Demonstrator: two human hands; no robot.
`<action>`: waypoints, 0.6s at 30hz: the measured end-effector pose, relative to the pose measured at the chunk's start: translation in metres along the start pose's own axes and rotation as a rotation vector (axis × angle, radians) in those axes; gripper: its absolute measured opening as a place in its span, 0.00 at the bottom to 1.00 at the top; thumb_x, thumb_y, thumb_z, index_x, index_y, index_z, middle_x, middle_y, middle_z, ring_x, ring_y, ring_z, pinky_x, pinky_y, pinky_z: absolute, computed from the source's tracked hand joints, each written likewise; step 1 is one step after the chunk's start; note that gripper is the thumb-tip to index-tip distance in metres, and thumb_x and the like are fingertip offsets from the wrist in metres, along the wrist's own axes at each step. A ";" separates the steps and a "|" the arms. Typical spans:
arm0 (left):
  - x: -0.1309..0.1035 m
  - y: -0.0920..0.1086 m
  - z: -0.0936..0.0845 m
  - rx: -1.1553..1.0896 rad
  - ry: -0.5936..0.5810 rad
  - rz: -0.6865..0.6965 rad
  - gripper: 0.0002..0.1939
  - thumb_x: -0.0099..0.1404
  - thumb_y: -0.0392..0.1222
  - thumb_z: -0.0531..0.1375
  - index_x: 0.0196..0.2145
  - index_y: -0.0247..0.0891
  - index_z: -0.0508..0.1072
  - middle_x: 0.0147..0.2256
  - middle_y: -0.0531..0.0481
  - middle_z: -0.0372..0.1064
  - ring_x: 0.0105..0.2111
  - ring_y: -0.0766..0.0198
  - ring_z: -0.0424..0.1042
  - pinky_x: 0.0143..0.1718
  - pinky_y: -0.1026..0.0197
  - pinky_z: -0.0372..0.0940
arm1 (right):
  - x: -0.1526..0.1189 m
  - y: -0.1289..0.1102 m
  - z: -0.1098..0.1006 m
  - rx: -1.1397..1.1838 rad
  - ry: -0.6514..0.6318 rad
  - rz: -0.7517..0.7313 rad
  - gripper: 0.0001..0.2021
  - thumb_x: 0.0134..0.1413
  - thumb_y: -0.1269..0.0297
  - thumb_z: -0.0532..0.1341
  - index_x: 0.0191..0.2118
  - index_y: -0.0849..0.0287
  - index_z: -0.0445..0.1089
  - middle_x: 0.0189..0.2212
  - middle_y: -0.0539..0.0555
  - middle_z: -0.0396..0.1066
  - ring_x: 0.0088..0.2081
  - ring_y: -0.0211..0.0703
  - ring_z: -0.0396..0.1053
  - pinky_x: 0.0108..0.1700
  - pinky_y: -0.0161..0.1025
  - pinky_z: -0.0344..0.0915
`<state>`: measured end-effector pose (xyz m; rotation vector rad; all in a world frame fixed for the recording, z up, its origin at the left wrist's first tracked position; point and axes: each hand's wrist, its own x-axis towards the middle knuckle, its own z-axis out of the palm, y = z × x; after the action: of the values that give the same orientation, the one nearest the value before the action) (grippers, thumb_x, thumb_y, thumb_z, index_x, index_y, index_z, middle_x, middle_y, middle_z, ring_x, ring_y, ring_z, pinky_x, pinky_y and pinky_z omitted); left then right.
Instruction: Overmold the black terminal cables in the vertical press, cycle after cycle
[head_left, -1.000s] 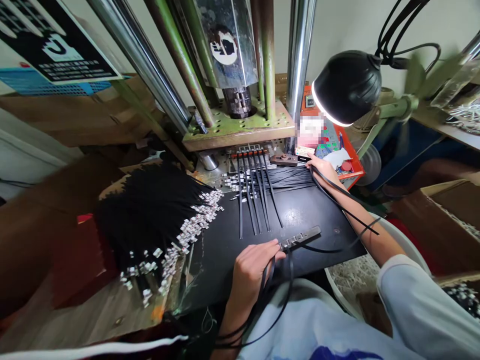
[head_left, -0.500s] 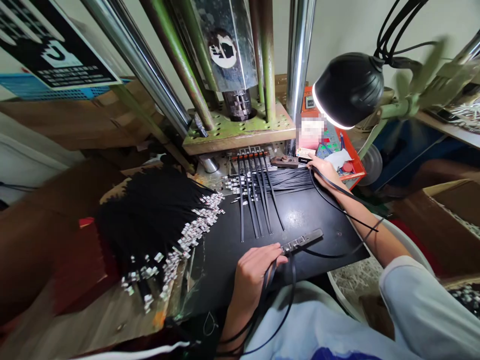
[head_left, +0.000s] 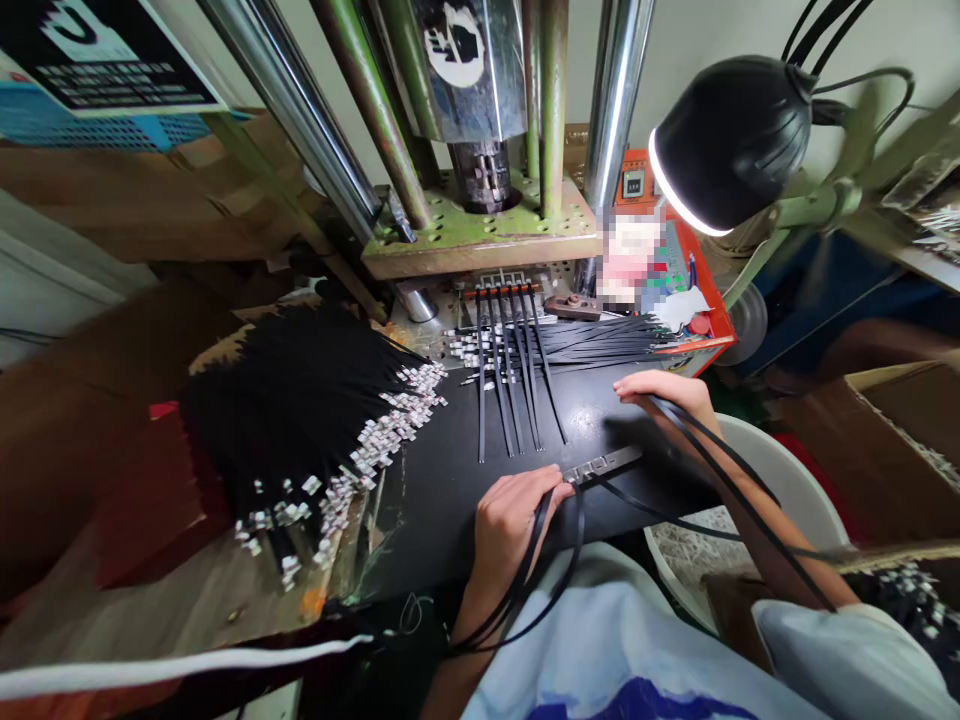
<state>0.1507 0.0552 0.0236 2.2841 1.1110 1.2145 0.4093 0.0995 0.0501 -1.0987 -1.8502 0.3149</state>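
Observation:
My left hand [head_left: 514, 520] is closed around one end of a slotted metal bar [head_left: 611, 462] just above the black worktop [head_left: 427, 500]. Thin black flat cables run from the bar and loop back past my left wrist. My right hand [head_left: 671, 393], to the right of the bar, has its fingers closed on black flat cables [head_left: 739, 470] that trail back along my forearm. Whatever sits at its fingertips is too small to make out. Ahead, several black cables [head_left: 517, 385] hang out of the press die [head_left: 501, 290] onto the worktop.
A green press plate [head_left: 480, 255] stands above the die. Black cables [head_left: 600, 340] lie in a bundle behind my right hand. A large cable pile [head_left: 300, 400] with pale ends is at left. A lamp [head_left: 739, 150], an orange control box [head_left: 720, 325] and a white bin [head_left: 795, 470] are at right.
My right hand has moved back from beside the control box toward me, still with black cables in it. My left hand still holds the metal bar. The view has shifted slightly.

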 end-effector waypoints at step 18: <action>0.016 -0.023 -0.037 0.140 -0.269 0.148 0.08 0.69 0.41 0.58 0.39 0.40 0.78 0.38 0.53 0.79 0.36 0.64 0.79 0.39 0.63 0.68 | 0.012 0.026 -0.014 -0.387 -0.160 0.203 0.11 0.64 0.66 0.54 0.44 0.57 0.72 0.40 0.56 0.77 0.43 0.45 0.74 0.50 0.42 0.68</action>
<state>0.1152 0.0801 0.0402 2.5815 0.9695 0.8667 0.4328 0.1205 0.0490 -1.5711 -1.9953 0.1665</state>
